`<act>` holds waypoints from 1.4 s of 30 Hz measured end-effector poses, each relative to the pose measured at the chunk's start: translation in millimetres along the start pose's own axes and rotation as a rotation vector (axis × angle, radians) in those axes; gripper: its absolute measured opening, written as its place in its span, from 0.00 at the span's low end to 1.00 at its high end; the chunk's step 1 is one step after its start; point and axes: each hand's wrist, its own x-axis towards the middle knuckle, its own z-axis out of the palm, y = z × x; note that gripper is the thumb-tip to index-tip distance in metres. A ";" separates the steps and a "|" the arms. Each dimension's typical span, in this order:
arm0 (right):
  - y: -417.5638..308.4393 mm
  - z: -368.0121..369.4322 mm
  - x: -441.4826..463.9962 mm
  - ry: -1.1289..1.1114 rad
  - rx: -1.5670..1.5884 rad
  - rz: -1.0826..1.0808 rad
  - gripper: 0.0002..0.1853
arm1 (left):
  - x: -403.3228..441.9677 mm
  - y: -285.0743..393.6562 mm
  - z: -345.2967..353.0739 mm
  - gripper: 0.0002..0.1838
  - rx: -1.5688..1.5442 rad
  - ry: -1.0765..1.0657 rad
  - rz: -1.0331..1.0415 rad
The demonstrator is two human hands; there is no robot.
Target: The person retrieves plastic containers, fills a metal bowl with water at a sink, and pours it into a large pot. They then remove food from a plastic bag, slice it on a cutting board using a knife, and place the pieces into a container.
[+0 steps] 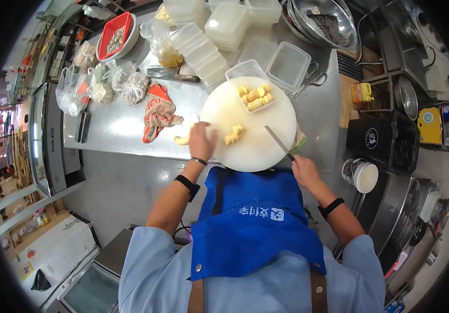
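Observation:
My right hand (pixel 305 170) is closed round the handle of a kitchen knife (pixel 277 140), its blade pointing up and left over the round white cutting board (pixel 256 156). My left hand (pixel 202 142) is at the board's left edge, its fingers blurred; whether they hold anything is unclear. Beside it a curved pale yellow piece (pixel 183 140) lies on the table. Several cut pale yellow chunks (pixel 233 135) sit on the board; their kind is not plain. More yellow chunks (pixel 256 97) fill part of a clear plastic container (pixel 240 70) resting on the board's far side.
A red-and-beige cloth (pixel 158 112) lies left of the board. Behind are stacked clear containers (pixel 227 26), plastic bags of food (pixel 134 87), a red basket (pixel 125 23) and steel bowls (pixel 349 34). Scissors (pixel 316 78) lie right of an open clear container (pixel 288 66). A white bucket (pixel 365 177) stands right.

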 end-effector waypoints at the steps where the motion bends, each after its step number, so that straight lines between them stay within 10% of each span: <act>1: 3.1 5.3 -2.3 0.010 0.002 0.015 0.11 | -6.2 29.4 -1.8 0.23 -0.080 -0.152 -0.061; 6: -4.7 16.5 -3.1 0.033 0.059 0.076 0.11 | -13.0 70.0 20.3 0.37 -0.011 -0.251 -0.063; 26: -13.1 16.5 -0.5 0.035 0.130 0.136 0.09 | 49.0 43.6 5.8 0.20 -0.075 -0.597 0.072; 42: -14.3 20.6 1.7 0.024 0.163 0.121 0.09 | 14.0 96.8 47.0 0.15 0.222 -0.459 0.001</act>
